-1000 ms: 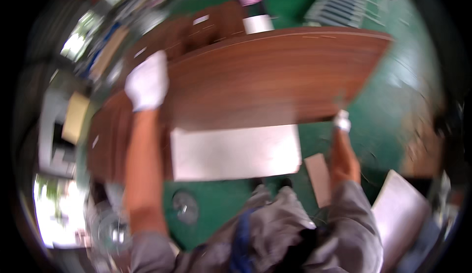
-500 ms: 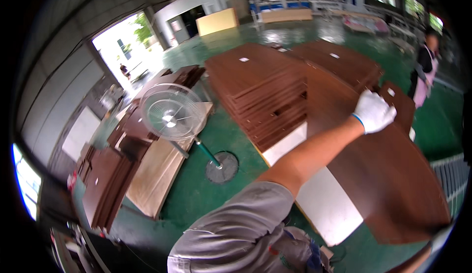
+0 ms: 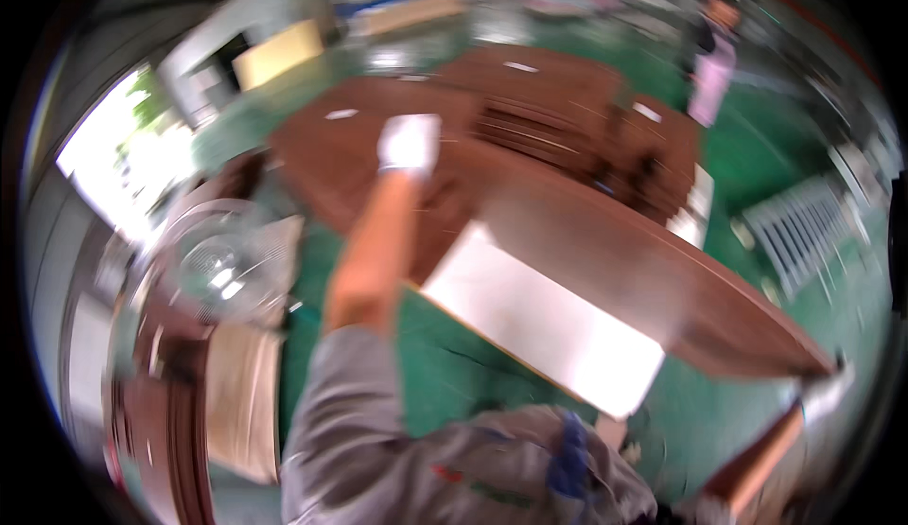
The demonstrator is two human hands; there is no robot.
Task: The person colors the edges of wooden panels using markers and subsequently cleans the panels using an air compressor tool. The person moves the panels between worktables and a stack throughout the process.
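I carry a long dark brown wooden board point(image 3: 624, 270) slantwise in front of me. My left hand point(image 3: 409, 143), in a white glove, grips its far upper end. My right hand point(image 3: 825, 391), also gloved in white, holds its near lower corner at the right edge of the view. Below the board a white panel point(image 3: 544, 317) lies on the green floor. The picture is blurred by motion.
Stacks of brown boards point(image 3: 558, 109) stand behind the carried board. A standing fan point(image 3: 219, 262) and pale and brown panels point(image 3: 236, 402) are at the left. A person in pink point(image 3: 711, 63) stands at the far right. A white slatted rack point(image 3: 804, 232) lies at the right.
The view has swung sideways. The board now runs from upper left to lower right, and my right hand has come back into view at its lower corner.
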